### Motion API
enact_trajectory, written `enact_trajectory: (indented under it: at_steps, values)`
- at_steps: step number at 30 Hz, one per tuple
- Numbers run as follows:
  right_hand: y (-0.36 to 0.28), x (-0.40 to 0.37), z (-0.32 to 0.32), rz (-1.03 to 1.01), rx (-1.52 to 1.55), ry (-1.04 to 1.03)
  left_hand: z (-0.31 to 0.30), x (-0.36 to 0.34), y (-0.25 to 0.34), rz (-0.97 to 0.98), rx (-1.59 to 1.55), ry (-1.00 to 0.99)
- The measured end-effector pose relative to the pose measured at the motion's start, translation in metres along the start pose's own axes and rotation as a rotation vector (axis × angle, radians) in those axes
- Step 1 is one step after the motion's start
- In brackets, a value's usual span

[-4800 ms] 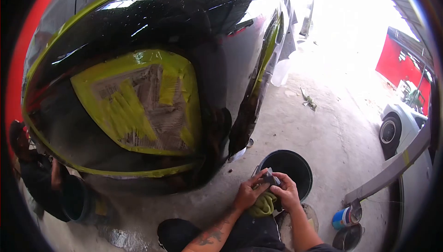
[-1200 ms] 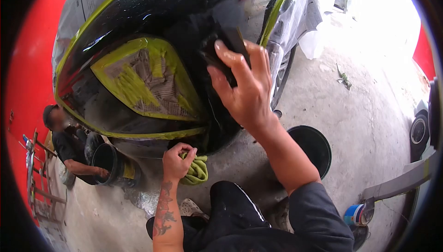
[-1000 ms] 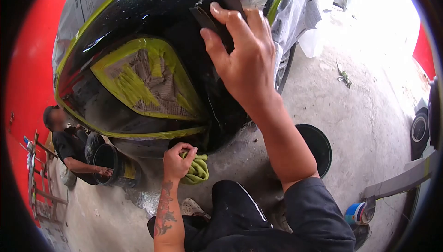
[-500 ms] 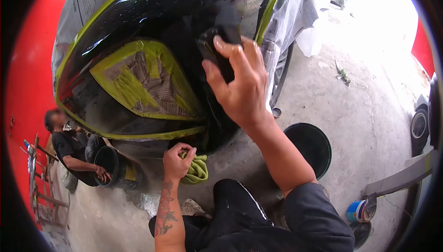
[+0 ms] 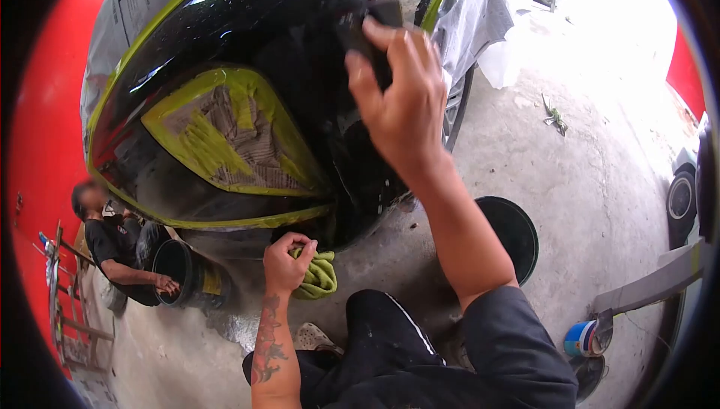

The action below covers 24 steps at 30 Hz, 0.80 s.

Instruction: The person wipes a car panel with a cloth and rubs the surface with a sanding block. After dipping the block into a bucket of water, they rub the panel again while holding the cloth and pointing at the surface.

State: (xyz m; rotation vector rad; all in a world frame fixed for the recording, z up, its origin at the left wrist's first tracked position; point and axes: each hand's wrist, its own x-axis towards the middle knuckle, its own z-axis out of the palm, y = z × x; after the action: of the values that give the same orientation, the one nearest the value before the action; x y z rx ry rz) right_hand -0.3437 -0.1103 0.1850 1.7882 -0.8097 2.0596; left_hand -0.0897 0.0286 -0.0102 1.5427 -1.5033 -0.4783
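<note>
Below the bumper's lower edge, my left hand (image 5: 287, 263) is closed around a bunched green cloth (image 5: 319, 277), which hangs out on its right side. My right hand (image 5: 405, 86) is up against the glossy black car bumper (image 5: 300, 56), fingers bent over a dark sanding block (image 5: 379, 60). Motion blur and the black paint make the block's outline hard to see. Left of that hand, a headlight-shaped opening is covered with yellow-green masking tape (image 5: 187, 94) and crumpled newspaper (image 5: 255, 146). Wet streaks and droplets show on the paint.
A black bucket (image 5: 517, 240) stands on the concrete floor (image 5: 585, 176) by my right forearm. At left, a seated co-worker (image 5: 116, 240) has a hand at another dark bucket (image 5: 196, 281). A paint can (image 5: 581, 339) is at lower right. Masking newspaper (image 5: 124, 26) covers adjoining car panels.
My right hand has slid up and slightly right across the black bumper with the sanding block. My left hand stays almost still with the green cloth.
</note>
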Motion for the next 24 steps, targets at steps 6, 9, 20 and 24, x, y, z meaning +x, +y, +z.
enact_trajectory:
  at_steps: [6,9,20,24]
  values:
    - [0.004,0.006,0.002,0.025,-0.006,0.015,0.000,0.000,-0.002,0.001,0.001,-0.002]
    - [0.002,-0.015,-0.002,-0.004,-0.019,0.000,0.001,0.000,-0.004,0.006,-0.023,-0.003]
    - [0.007,-0.015,-0.005,-0.041,-0.051,0.003,0.001,0.000,-0.005,-0.010,-0.025,-0.010]
    - [0.020,0.013,0.004,-0.048,-0.084,0.042,0.000,0.000,-0.001,0.006,-0.035,-0.010]
